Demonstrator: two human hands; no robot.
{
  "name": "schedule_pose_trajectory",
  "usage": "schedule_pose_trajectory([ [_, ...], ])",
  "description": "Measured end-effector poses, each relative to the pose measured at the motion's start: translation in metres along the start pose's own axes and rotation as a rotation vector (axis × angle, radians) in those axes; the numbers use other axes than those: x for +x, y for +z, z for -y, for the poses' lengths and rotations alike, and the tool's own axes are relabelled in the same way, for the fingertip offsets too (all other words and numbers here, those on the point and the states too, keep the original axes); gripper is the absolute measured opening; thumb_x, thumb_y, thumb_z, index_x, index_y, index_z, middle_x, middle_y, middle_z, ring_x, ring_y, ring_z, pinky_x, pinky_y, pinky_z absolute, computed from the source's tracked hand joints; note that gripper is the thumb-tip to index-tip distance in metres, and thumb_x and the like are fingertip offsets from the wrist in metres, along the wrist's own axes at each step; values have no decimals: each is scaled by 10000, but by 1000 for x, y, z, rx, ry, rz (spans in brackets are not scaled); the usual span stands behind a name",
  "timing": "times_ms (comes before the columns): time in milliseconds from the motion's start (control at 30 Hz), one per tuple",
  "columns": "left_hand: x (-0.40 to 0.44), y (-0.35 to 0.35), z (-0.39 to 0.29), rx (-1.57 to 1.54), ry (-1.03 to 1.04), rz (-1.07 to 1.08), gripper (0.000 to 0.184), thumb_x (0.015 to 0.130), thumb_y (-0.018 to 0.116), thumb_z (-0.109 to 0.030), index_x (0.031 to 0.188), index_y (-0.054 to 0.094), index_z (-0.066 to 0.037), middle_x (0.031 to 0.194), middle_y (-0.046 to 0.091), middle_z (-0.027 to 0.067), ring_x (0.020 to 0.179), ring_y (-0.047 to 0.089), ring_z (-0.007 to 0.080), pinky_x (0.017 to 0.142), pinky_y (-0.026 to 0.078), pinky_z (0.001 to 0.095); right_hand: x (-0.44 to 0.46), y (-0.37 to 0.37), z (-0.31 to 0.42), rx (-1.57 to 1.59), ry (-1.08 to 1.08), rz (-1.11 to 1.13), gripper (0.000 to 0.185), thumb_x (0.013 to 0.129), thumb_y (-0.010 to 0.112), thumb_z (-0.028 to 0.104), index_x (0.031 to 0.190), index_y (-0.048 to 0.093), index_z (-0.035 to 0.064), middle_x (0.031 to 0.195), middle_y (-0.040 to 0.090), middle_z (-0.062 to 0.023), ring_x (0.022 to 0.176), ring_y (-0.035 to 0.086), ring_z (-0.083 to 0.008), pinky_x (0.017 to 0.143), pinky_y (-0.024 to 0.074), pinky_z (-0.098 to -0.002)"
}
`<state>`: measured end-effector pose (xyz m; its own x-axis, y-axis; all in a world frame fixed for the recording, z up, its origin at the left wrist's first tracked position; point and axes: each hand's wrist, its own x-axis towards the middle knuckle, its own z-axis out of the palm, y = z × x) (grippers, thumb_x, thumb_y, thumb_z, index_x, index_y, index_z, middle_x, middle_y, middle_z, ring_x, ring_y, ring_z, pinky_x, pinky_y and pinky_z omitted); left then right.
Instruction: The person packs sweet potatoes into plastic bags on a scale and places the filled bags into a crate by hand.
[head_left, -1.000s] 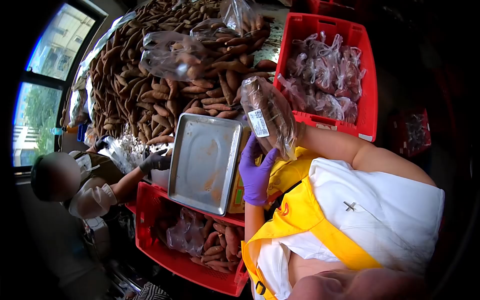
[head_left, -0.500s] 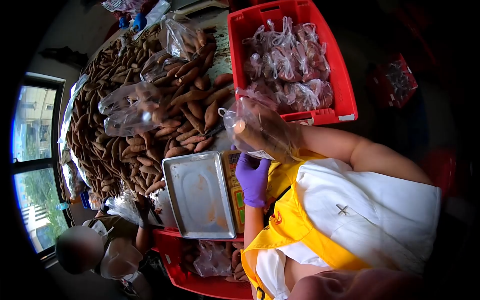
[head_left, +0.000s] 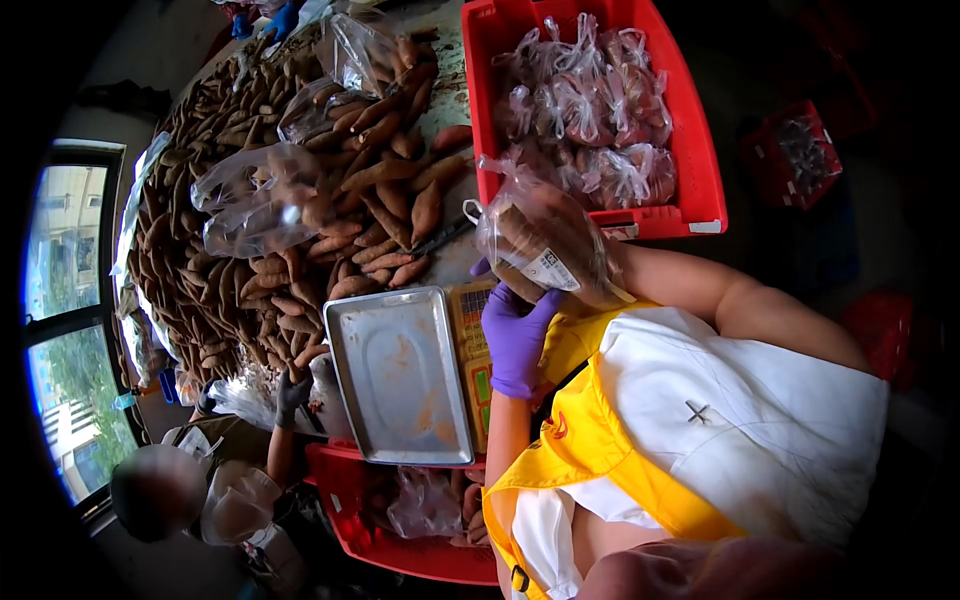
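Observation:
A clear plastic bag of sweet potatoes [head_left: 530, 225] with a white printed label hangs in front of my body. My left hand [head_left: 520, 335], in a purple glove, closes on its lower left side near the label. My right forearm reaches the bag from the right; the right hand itself is hidden by the bag. Just left of my left hand is a scale [head_left: 472, 345] with a bare metal tray [head_left: 400, 375]. A red crate [head_left: 705, 165] of knotted bags stands above the held bag.
A big heap of loose sweet potatoes [head_left: 230, 200] covers the table, with filled clear bags [head_left: 265, 205] on it. A co-worker's gloved hand [head_left: 292, 395] is at its lower edge. Below the tray is another red crate [head_left: 350, 520]. A smaller red crate [head_left: 820, 150] lies far right.
The view has swung, shifting the heap, crate and scale leftward. The held bag has turned, its label hidden for a moment and now facing up again. The co-worker's hand has moved at the heap's edge.

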<state>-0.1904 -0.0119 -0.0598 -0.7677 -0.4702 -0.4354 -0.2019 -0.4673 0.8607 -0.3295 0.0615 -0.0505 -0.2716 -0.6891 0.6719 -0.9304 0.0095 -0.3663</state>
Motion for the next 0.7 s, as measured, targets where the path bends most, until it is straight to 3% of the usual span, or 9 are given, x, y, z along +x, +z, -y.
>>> schedule_pose_trajectory([
  [100, 0, -9, 0, -128, -6, 73, 314, 788, 684, 12, 1100, 647, 17, 1036, 691, 83, 893, 655, 162, 824, 521, 274, 21, -9, 7, 33, -19, -15, 719, 788, 714, 76, 1400, 337, 56, 1207, 527, -163, 1110, 518, -350, 1009, 418, -469],
  [167, 0, -13, -3, -213, -89, 113, 320, 816, 657, 6, 1134, 626, 17, 1048, 680, 53, 949, 624, 128, 887, 475, 265, 25, -10, 8, 49, -35, -32, 746, 812, 699, 64, 1440, 296, 51, 1278, 509, -174, 1176, 499, -358, 1038, 408, -461],
  [367, 2, -16, 1, -414, -9, 209, 351, 825, 609, -4, 1176, 602, 16, 1120, 665, 69, 1003, 628, 152, 933, 471, 282, -1, -3, -1, -59, -3, -47, 773, 712, 772, 66, 1377, 399, -68, 1247, 535, -237, 1213, 470, -422, 1002, 430, -483],
  [500, 3, -10, -1, -401, -1, 186, 332, 872, 618, -78, 1192, 589, 5, 1133, 653, 61, 1001, 621, 144, 918, 469, 273, -4, -6, -6, -175, -67, -64, 587, 772, 718, 128, 1250, 508, -140, 1233, 541, -284, 1203, 493, -443, 1007, 418, -504],
  [567, 2, -4, -6, -339, -14, 74, 331, 926, 617, -191, 1198, 583, -6, 1112, 649, 43, 977, 618, 131, 886, 475, 268, -6, -7, -2, -190, -93, -39, 567, 787, 702, 157, 1227, 522, -153, 1214, 551, -294, 1175, 517, -442, 1000, 423, -509],
  [600, 4, -4, -5, -294, -21, 57, 362, 961, 594, -301, 1191, 591, -21, 1085, 645, 26, 953, 605, 110, 851, 473, 260, -10, -4, 1, -183, -59, -51, 561, 784, 718, 144, 1238, 528, -126, 1227, 555, -257, 1186, 513, -423, 1023, 407, -481],
  [700, 6, -9, 4, -218, 35, 17, 366, 970, 580, -318, 1188, 595, -24, 1084, 642, 17, 951, 590, 88, 837, 470, 255, -22, 6, -2, -168, 8, -79, 558, 777, 752, 116, 1259, 541, -71, 1253, 564, -182, 1208, 506, -384, 1070, 374, -425],
])
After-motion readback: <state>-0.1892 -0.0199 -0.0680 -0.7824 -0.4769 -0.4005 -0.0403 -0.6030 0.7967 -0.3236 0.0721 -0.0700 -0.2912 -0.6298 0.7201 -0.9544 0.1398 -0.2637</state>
